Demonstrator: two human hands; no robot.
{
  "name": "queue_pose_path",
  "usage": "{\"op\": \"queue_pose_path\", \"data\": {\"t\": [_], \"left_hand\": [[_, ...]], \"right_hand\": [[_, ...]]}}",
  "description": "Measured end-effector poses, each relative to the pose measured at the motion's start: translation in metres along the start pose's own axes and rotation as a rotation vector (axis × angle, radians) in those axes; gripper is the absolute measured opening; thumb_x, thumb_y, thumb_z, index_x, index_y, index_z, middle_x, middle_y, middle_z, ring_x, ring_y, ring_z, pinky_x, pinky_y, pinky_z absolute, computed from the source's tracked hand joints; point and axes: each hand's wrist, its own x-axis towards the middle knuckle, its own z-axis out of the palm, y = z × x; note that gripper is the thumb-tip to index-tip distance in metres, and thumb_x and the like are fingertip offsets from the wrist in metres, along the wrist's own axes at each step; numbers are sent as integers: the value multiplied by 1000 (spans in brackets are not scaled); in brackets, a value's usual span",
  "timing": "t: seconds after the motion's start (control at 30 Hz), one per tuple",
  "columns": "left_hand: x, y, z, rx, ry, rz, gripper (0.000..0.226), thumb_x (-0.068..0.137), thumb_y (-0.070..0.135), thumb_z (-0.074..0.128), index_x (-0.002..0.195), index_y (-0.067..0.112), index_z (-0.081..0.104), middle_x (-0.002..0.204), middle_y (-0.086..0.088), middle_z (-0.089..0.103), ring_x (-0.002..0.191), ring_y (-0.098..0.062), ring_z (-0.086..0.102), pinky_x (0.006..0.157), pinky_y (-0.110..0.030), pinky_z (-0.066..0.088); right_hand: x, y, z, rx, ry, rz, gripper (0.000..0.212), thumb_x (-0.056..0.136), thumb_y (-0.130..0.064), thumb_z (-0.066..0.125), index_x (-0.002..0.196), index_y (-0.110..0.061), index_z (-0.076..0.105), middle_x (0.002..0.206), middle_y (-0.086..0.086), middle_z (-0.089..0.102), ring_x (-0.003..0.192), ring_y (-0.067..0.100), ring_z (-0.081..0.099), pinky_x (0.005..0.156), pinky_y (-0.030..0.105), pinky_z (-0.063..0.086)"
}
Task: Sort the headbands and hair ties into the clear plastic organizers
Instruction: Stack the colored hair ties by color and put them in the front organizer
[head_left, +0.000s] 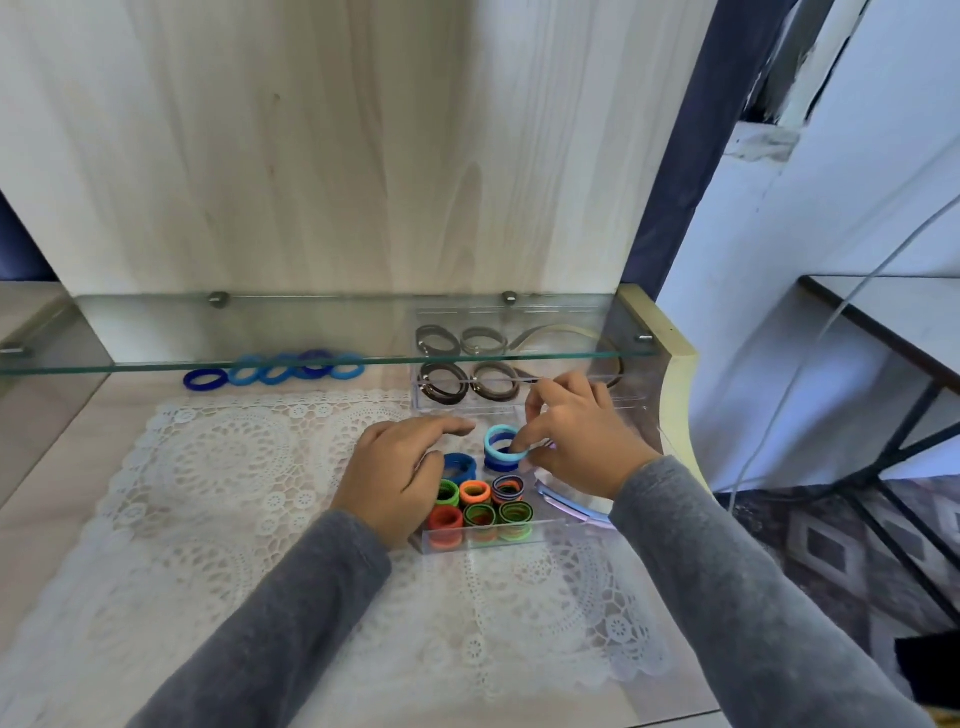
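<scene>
A clear plastic organizer (483, 540) sits on the lace mat and holds orange, green and striped hair ties (475, 492) in its front rows and blue ones behind. My right hand (576, 441) pinches a light blue hair tie (501, 441) standing on top of a dark blue one in the organizer. My left hand (400, 473) rests on the organizer's left side, fingers relaxed over a dark blue hair tie (460, 464). A second clear organizer (467, 402) behind holds brown and grey ties and a beige headband (566, 332). Several loose blue hair ties (275, 370) lie in a row at the back left.
A glass shelf (311, 332) spans the desk above the rear organizer and loose ties. A white lace mat (234, 493) covers the wooden desk. Lilac headbands (566, 506) lie right of the front organizer. A black-framed table (893, 322) stands on the right.
</scene>
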Motion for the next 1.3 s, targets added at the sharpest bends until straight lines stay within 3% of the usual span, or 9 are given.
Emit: {"op": "queue_pose_path", "data": {"t": [0.27,0.4,0.63,0.77,1.3], "left_hand": [[-4,-17,7,6,17,141,47,81,28,31,117,32,62,118,22,58,116,6,47,101,-30,31],[-4,-17,7,-1,47,179,47,81,25,33,118,29,62,121,22,57,120,4,45,101,-28,30],[-4,-19,6,-40,135,169,43,85,25,33,116,29,63,119,26,55,119,9,43,102,-18,26],[-4,-20,5,-61,149,152,43,86,27,32,115,27,64,119,22,58,119,1,47,102,-24,29],[-6,-17,4,-35,117,153,42,87,28,31,114,29,64,118,20,59,119,-2,49,100,-30,30]], "right_hand": [[2,-3,4,-5,-93,-31,25,88,-30,61,111,-40,66,121,-4,42,119,23,26,98,38,20],[4,-4,-2,-12,-168,-10,36,89,-18,54,116,-42,61,123,-2,40,121,24,27,102,41,22],[11,-17,-3,-11,-133,-6,42,83,-7,51,109,-37,65,113,0,38,112,25,29,94,38,24],[14,-23,4,-43,-112,-12,36,84,-9,52,107,-33,65,110,0,36,109,26,29,91,39,25],[9,-32,0,-45,-114,-45,37,86,-8,52,107,-35,65,117,1,38,112,26,28,93,40,24]]}}
